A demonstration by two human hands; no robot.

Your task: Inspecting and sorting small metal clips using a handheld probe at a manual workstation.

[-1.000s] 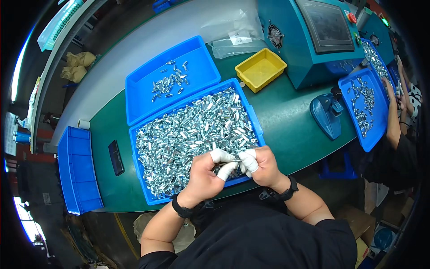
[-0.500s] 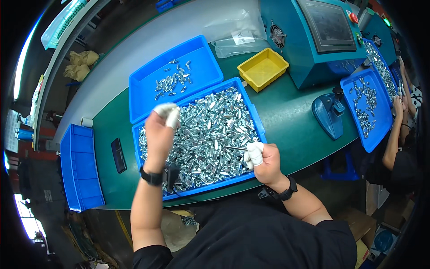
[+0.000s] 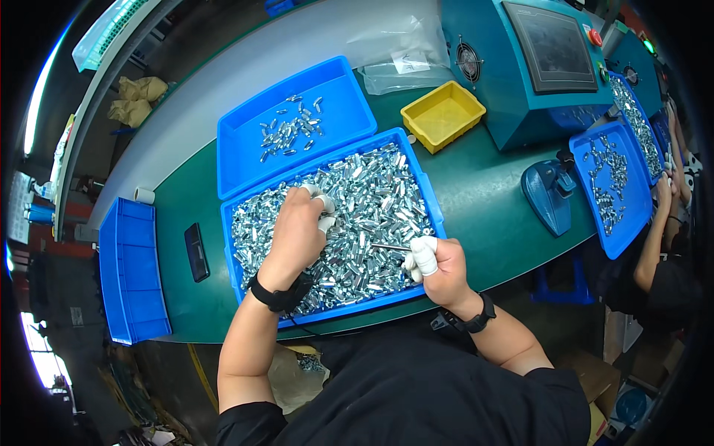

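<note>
Head – near tray (image 3: 425,195) w/ metal parts (image 3: 368,201) – hands (image 3: 297,230) in.

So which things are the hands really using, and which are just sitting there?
In use:
- left hand, reaching into the pile of small shiny metal parts
- right hand, holding a thin metal pin
- big blue plastic tray holding the pile

Just lying about:
- empty yellow plastic bin
- flat black phone-like slab
- empty blue plastic bin at the left
</note>
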